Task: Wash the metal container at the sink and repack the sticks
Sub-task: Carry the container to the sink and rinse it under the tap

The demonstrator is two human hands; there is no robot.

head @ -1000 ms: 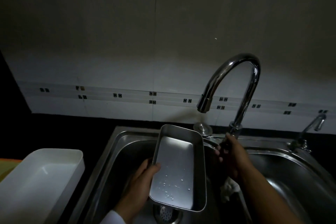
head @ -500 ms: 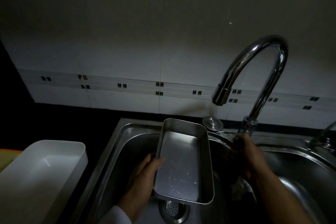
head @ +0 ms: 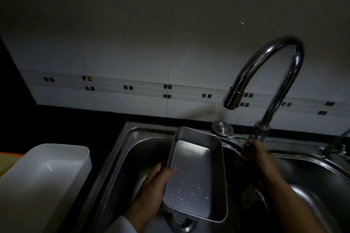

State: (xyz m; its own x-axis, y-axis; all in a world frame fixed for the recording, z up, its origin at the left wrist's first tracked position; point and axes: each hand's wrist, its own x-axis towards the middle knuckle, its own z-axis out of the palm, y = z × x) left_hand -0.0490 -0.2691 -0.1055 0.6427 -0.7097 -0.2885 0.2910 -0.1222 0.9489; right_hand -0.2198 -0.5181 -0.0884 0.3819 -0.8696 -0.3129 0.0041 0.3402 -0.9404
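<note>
Holding the metal container (head: 195, 176) by its left long edge, the left hand (head: 153, 189) has its thumb hooked over the rim onto the inside floor and its fingers tucked beneath, a firm clasp on the wall; a white sleeve (head: 125, 225) shows at the wrist. This rectangular tray hangs above the left basin of the steel sink (head: 121, 157), just over the perforated drain strainer (head: 180, 220). Its long axis runs near to far, the near short end low by the drain and the far short end raised toward the tiled wall, so the open face tilts up toward the camera. Scattered water drops speckle the near half of its floor. To the right, the right hand (head: 259, 162) is wrapped around the lever at the foot of the chrome faucet (head: 272, 73), fingers curled tight about it, the forearm crossing the divider between the two basins. Left of the sink, on the dark counter, lies a white plastic bin (head: 43, 174), open side up. Farther back, a round metal cap (head: 222, 128) sits on the sink deck, and the gooseneck spout arches over so that its nozzle points down beyond the container's far end. I cannot tell whether water is running from it. Behind everything rises the pale tiled wall (head: 132, 53) with its band of small dark squares.
</note>
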